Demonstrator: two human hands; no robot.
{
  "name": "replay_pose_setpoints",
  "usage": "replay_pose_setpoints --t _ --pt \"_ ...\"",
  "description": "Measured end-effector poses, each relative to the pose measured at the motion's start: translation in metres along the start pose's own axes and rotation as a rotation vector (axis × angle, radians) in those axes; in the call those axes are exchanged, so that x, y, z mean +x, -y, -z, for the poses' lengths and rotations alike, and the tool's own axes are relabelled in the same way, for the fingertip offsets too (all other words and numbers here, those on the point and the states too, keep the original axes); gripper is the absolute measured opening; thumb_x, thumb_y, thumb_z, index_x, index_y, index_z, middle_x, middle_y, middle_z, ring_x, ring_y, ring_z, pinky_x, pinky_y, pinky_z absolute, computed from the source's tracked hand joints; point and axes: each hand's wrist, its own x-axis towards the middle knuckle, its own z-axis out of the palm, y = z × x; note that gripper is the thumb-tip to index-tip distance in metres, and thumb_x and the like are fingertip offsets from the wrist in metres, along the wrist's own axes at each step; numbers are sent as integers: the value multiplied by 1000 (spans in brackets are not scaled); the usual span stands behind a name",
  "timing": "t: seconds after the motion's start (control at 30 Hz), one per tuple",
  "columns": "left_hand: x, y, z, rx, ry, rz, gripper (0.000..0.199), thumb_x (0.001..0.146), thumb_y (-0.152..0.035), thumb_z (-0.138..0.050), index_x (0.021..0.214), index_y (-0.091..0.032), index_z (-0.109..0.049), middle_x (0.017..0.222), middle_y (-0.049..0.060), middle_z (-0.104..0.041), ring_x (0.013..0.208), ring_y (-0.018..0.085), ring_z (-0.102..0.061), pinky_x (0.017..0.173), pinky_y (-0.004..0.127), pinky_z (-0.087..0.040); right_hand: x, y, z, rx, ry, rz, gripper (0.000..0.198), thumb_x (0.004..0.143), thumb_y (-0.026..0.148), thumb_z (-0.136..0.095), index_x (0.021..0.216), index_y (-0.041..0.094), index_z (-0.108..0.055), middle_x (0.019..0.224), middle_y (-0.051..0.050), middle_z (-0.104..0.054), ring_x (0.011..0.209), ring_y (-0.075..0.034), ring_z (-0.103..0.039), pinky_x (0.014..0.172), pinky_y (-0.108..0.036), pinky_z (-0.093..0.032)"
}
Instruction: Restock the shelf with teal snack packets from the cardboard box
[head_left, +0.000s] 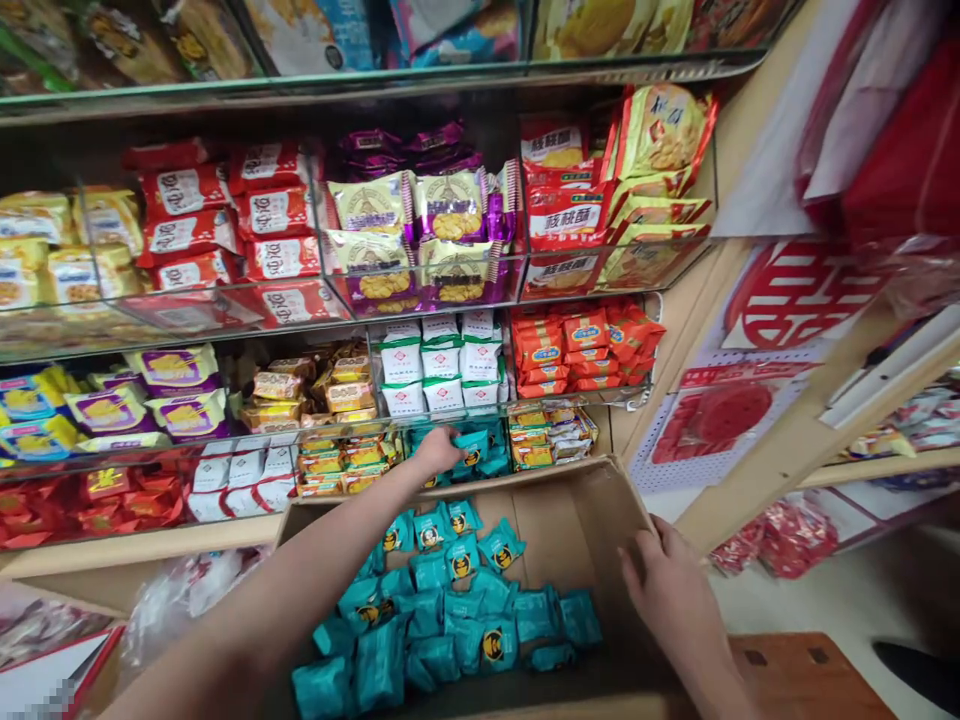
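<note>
My left hand reaches over the far wall of a cardboard box to a low shelf bin. Its fingers are closed on a teal snack packet, just above other teal packets in that bin. On the right, my right hand grips the rim of the cardboard box, thumb inside and fingers over the edge. Many loose teal packets with round yellow-and-black logos lie inside the box, heaped toward its near and left side.
Around the teal bin stand orange-yellow packets, white-and-green packets and red-orange packets. Glass-fronted shelves of wrapped biscuits rise above. A wooden stool stands at lower right, beside a wooden post. Clear plastic bags lie left.
</note>
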Motion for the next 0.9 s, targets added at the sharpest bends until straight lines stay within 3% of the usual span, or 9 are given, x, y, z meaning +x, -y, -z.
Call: replay_pose_setpoints --t 0.27,0.4,0.5,0.6,0.73,0.9 --pt "43 -20 -26 333 95 -151 35 68 -19 -58 103 -20 -58 105 9 -62 97 25 -58 84 31 -44 4 2 3 -6 8 -38 15 83 24 -41 84 18 -55 113 -16 -48 92 -26 -52 72 -38 -46" --pt "46 -25 -34 466 68 -261 54 73 -13 -50 126 -19 -42 130 14 -44 121 29 -39 101 40 -27 6 3 3 -8 -1 -44 14 83 24 -42 82 18 -54 115 -16 -47 92 -26 -51 72 -39 -46" --pt "46 -25 -43 531 83 -307 65 75 -22 -52 135 -16 -29 139 15 -32 129 31 -25 105 44 -16 7 3 3 -1 1 -44 13 82 24 -42 83 19 -54 117 -16 -46 94 -27 -50 72 -39 -46" --pt "49 -26 -52 557 115 -281 66 79 -35 -47 137 -13 -24 138 17 -32 128 32 -26 104 45 -18 7 3 5 1 19 -60 14 83 24 -41 85 19 -54 117 -15 -46 95 -27 -49 73 -40 -46" --pt "57 -27 -61 542 146 -185 60 84 -33 -38 137 -11 -21 134 21 -38 126 33 -31 101 48 -23 7 3 8 6 57 -70 16 83 25 -41 86 18 -55 119 -15 -45 96 -28 -49 75 -40 -45" --pt "63 -36 -59 456 198 -133 66 78 -31 -49 137 -15 -23 134 18 -39 124 32 -35 98 43 -30 8 2 9 0 76 -92 16 83 25 -42 86 18 -56 119 -15 -45 96 -28 -49 76 -40 -45"
